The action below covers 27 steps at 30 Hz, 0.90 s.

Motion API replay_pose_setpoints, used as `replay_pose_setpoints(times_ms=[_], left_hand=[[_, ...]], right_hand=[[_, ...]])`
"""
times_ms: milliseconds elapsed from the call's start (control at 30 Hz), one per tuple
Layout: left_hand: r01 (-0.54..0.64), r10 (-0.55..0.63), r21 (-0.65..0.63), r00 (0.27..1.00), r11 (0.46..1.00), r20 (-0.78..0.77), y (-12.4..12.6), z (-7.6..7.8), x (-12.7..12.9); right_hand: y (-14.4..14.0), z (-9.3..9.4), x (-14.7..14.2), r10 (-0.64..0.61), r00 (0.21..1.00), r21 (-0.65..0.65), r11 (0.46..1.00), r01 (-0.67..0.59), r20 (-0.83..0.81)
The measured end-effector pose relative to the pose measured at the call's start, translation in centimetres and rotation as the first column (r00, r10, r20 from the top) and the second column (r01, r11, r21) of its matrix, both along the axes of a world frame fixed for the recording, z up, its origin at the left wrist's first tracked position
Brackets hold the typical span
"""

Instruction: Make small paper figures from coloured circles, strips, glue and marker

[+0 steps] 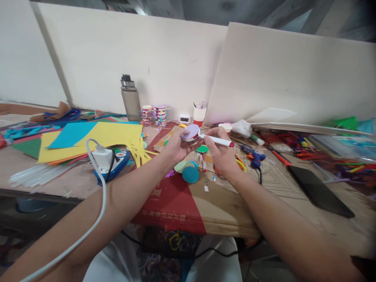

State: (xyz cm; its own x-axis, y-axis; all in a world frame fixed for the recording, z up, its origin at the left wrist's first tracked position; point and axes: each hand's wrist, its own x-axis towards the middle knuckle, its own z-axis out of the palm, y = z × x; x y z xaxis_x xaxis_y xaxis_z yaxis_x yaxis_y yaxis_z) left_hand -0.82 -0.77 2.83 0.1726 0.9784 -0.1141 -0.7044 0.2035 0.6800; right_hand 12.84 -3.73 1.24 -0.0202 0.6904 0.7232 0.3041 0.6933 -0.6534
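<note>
In the head view, my left hand (175,148) is closed around the edge of a round, purple-topped disc (192,131) with a white and red side. A white marker (219,141) with a red end is gripped in my right hand (219,156). Its tip points left and meets or nearly meets the disc's rim; I cannot tell which. Beneath the hands lie a teal paper circle (190,175), a pale green circle (179,167) and a green disc (202,149). Between them sits a small red-and-white pen-like piece (204,162).
A grey bottle (131,102), stacks of coloured discs (160,115) and a paper cup (199,116) holding pens stand at the back. Coloured sheets (117,135) and a white plug (103,160) with its cable are left. A blue glue gun (256,157) and a black tablet-like slab (319,190) lie right.
</note>
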Motion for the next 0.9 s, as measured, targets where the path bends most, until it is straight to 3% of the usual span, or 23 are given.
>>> replay_pose_setpoints(times_ms=[533, 900], left_hand=[[0.023, -0.022, -0.036, 0.999, 0.999, 0.033, 0.5, -0.4, -0.2], [0.051, -0.051, -0.004, 0.998, 0.999, 0.042, 0.7, -0.9, -0.2]], right_hand=[[0.1, -0.5, 0.0, 0.062, 0.991, -0.053, 0.996, -0.069, -0.118], [0.0, -0.3, 0.0, 0.011, 0.999, 0.003, 1.000, -0.011, -0.041]])
